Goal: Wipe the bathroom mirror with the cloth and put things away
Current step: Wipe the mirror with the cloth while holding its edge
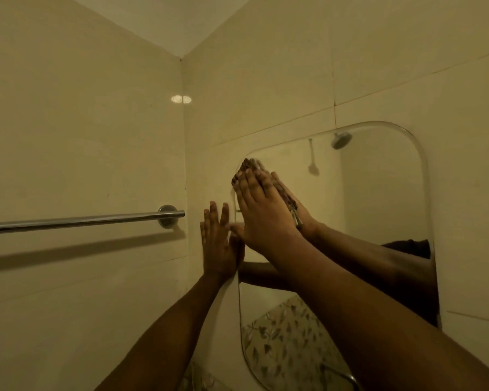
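Presses patterned cloth (244, 166) flat against upper left corner of mirror (378, 207) with right hand (263, 210), fingers straight over it. Braces left hand (219, 244) flat on tiled wall (203, 179) just beside mirror's edge, holding nothing.

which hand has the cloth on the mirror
The right hand: it presses the cloth flat against the mirror, top left. The left hand holds nothing, spread flat at its left edge.

I can read no text, label, brand, number or sign: none on the mirror (378, 207), the cloth (245, 167), or the towel rail (68, 221) at nine o'clock.
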`<state>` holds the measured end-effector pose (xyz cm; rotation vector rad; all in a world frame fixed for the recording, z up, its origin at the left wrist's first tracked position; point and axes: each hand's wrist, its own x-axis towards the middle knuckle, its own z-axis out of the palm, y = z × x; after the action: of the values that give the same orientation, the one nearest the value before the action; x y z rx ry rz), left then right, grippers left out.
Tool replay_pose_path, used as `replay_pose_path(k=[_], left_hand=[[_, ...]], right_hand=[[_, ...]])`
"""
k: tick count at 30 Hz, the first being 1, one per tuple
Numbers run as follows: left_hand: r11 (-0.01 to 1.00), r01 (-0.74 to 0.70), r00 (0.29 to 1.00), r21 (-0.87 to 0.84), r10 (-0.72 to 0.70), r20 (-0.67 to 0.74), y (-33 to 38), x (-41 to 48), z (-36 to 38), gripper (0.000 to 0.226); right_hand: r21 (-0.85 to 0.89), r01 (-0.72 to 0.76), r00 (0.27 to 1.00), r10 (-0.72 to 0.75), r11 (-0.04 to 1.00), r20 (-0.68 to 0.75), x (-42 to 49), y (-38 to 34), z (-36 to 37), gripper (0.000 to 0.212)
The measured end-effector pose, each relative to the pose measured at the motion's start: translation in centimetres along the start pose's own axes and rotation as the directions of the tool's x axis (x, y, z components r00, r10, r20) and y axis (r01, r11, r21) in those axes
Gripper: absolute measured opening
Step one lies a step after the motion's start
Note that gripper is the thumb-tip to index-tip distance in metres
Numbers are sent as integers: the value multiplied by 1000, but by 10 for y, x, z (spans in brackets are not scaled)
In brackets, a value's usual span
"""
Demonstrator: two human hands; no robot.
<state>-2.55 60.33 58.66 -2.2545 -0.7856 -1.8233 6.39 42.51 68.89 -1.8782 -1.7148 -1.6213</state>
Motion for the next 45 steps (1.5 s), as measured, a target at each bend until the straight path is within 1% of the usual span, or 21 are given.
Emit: replay_pose_path(k=[3, 5, 10, 12, 14, 16, 18, 20, 22, 24, 26, 27, 29, 31, 32, 33, 35, 38, 40, 42, 45], left_hand=[[999, 5, 1000, 48, -6, 14, 2, -1, -2, 72], [1000, 16, 1000, 14, -16, 12, 3, -1, -3, 70], [999, 46, 999, 2, -46, 2, 3, 0, -3, 69], [999, 40, 999, 0, -40, 5, 4, -1, -3, 68], [999, 36, 999, -3, -36, 9, 3, -1, -4, 68], [999, 44, 999, 9, -44, 15, 5, -1, -5, 69], [998, 54, 998, 15, -54, 24, 8, -1, -6, 69], [999, 52, 998, 9, -52, 24, 7, -2, -5, 68], [999, 46, 999, -2, -46, 12, 6, -1, -4, 68], [999, 43, 999, -11, -43, 3, 4, -1, -3, 68], [999, 47, 999, -8, -47, -3, 4, 0, -3, 68], [998, 54, 999, -10, -54, 2, 5, 1, -4, 68], [998, 60, 998, -18, -59, 16, 5, 0, -5, 68], [998, 57, 998, -18, -57, 19, 5, -1, -5, 70], [998, 57, 998, -17, -56, 19, 5, -1, -4, 70], [998, 57, 998, -18, -57, 19, 5, -1, -4, 71], [998, 64, 998, -22, -63, 18, 5, 1, -4, 71], [998, 63, 998, -30, -62, 17, 5, 0, -4, 71], [998, 52, 999, -25, -52, 9, 4, 0, -3, 71], [999, 47, 999, -29, -47, 2, 2, 0, -2, 71], [999, 34, 999, -37, -34, 0, -2, 0, 0, 68]], right_hand=[[-63, 133, 991, -132, 989, 23, -15, 5, 2, 89], [-77, 138, 990, -136, 987, 25, -12, 20, -8, 89], [-46, -104, 994, 103, 993, -18, 3, 42, -31, 99], [-43, -115, 993, 116, 992, 7, 1, 35, -30, 102], [-82, -15, 999, 18, 997, 34, -6, 30, -25, 103], [-105, 145, 988, -138, 984, 74, -12, 31, -22, 99], [-63, 211, 974, -204, 975, 104, -15, 42, -30, 95], [-46, 129, 990, -126, 991, 64, -17, 59, -40, 92], [-71, -21, 1000, 19, 997, -24, -20, 79, -48, 92], [-59, -167, 984, 162, 984, -75, -29, 90, -53, 94], [2, -214, 973, 213, 977, -85, -41, 89, -49, 98], [20, -176, 982, 177, 984, -73, -49, 83, -44, 100], [-26, 21, 1000, -21, 999, -17, -73, 64, -27, 103], [-76, 259, 963, -252, 963, 98, -104, 46, -10, 101], [-70, 333, 936, -321, 940, 144, -115, 44, -6, 99], [-66, 364, 922, -349, 929, 166, -120, 47, -5, 97], [-93, 324, 941, -311, 941, 135, -115, 71, -16, 93], [-180, 110, 993, -114, 978, -11, -89, 124, -53, 94], [-204, -1, 997, -14, 979, -70, -83, 153, -72, 94], [-202, -10, 997, -6, 979, -80, -92, 160, -72, 96], [-149, 122, 992, -121, 981, 21, -134, 131, -44, 99]])
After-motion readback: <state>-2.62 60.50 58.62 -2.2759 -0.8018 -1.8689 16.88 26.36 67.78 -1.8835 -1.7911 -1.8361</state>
